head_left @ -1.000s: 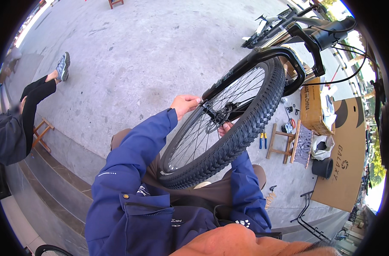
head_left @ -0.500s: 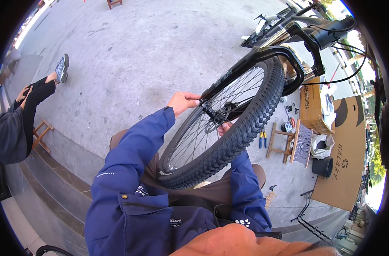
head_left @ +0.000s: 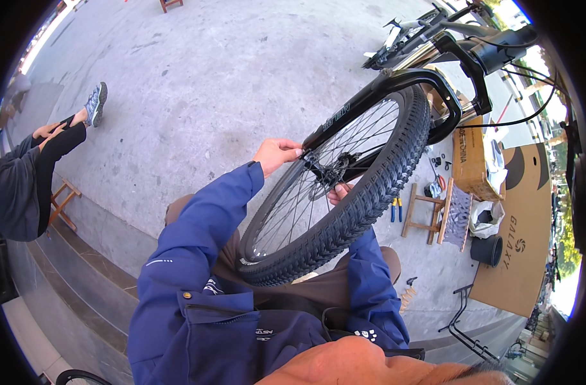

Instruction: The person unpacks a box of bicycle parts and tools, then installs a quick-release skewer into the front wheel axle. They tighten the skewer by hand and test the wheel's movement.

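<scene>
A bicycle front wheel with a knobby black tyre stands tilted before me, its hub between the legs of a black suspension fork. At the lower end of the near-left fork leg, by the axle, my left hand is closed in a pinch of thumb and forefinger. What lies between those fingertips is too small to make out. My right hand reaches round the tyre's other side, fingertips bent together close to the hub; the tyre and spokes partly hide it, and its grip is hidden.
Right of the wheel are pliers, a folding stool, a black bucket, a cardboard box and a flat cardboard sheet. A black metal stand lies nearer. At left, a seated person stretches out a leg.
Both hands keep their places at the hub and fork end. The wheel has shifted very slightly. The seated person at left has moved a little.
</scene>
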Demonstrator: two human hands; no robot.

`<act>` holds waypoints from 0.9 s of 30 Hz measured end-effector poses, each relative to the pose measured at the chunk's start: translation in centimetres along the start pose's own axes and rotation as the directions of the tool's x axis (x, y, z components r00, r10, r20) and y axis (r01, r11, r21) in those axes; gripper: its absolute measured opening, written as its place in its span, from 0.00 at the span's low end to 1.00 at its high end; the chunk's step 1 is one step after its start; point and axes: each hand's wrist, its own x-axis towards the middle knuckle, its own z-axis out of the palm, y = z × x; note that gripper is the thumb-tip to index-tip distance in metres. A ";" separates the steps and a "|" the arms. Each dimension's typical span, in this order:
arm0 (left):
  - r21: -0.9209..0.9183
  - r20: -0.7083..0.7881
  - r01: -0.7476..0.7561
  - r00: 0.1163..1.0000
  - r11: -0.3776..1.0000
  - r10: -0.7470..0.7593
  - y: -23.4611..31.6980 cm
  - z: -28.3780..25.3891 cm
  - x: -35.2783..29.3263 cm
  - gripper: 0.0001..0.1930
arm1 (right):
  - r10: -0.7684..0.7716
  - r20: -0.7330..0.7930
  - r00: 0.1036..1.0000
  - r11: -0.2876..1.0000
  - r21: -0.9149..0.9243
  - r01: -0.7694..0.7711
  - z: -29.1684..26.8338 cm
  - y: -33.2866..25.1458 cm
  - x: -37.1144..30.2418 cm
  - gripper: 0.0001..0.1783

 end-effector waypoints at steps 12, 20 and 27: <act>-0.157 0.002 0.064 0.998 0.986 -0.064 -0.3 0.6 -0.1 0.19 | 0.051 -0.037 0.998 0.995 -0.085 -0.054 0.8 -1.4 -0.6 0.21; -0.127 0.039 0.145 0.989 0.981 -0.141 -1.1 -0.1 0.4 0.18 | -0.033 0.085 0.996 0.976 -0.214 0.051 0.3 -1.2 -0.3 0.21; -0.039 0.163 0.070 0.985 0.997 -0.063 0.1 -0.9 0.1 0.19 | 0.058 -0.007 0.998 0.983 -0.173 -0.059 0.1 -0.6 0.3 0.17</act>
